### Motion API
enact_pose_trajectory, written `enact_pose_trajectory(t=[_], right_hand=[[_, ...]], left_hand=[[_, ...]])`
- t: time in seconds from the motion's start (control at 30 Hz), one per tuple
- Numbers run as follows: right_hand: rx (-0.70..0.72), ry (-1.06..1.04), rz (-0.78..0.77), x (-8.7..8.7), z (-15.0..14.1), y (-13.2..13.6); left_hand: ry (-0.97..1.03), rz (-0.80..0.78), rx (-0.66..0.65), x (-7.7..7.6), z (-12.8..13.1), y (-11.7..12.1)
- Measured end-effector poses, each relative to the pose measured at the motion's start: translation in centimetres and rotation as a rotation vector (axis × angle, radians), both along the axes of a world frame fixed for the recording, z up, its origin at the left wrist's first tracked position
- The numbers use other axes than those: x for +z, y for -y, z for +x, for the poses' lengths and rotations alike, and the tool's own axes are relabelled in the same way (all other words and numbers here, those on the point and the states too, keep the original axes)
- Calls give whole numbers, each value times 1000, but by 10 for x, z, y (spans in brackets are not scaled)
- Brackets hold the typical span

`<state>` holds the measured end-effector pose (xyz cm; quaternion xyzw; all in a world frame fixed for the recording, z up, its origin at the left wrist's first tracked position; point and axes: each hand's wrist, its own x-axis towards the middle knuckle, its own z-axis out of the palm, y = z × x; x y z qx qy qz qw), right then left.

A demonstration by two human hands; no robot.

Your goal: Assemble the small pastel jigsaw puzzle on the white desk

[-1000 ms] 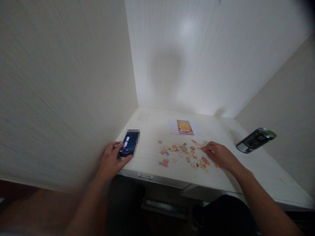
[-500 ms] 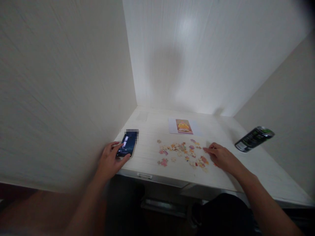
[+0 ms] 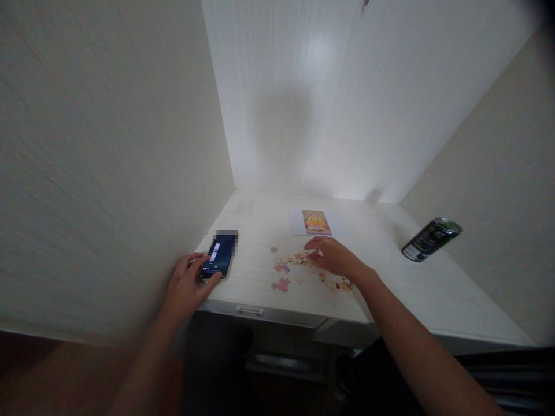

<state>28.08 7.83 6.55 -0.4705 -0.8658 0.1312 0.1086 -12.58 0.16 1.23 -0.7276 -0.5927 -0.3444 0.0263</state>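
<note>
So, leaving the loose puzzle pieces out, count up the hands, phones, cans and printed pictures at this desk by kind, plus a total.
Hands: 2 (left hand, right hand)
Phone: 1
Can: 1
Printed picture: 1
Total: 5

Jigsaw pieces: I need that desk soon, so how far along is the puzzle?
Early, it seems. Done: pieces lie spread near the picture card; some pink ones may be joined, too small to tell. In hand: right hand reaches among the pieces; left hand touches the phone. Left: most pieces look unassembled.
</note>
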Motion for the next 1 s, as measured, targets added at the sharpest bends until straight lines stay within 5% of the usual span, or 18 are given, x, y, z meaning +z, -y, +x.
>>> enact_pose_trajectory(t=[0.3,0.63,1.0], right_hand=[[82,98,-209,8,-21,-38],[143,100,-363,-12,-15,-75],[195,-41,-444,-19,-6,-79]], left_hand=[[132,-1,-74,3,-4,5],[129,112,-231,15,3,27],[50,-12,-87,6,0,15]])
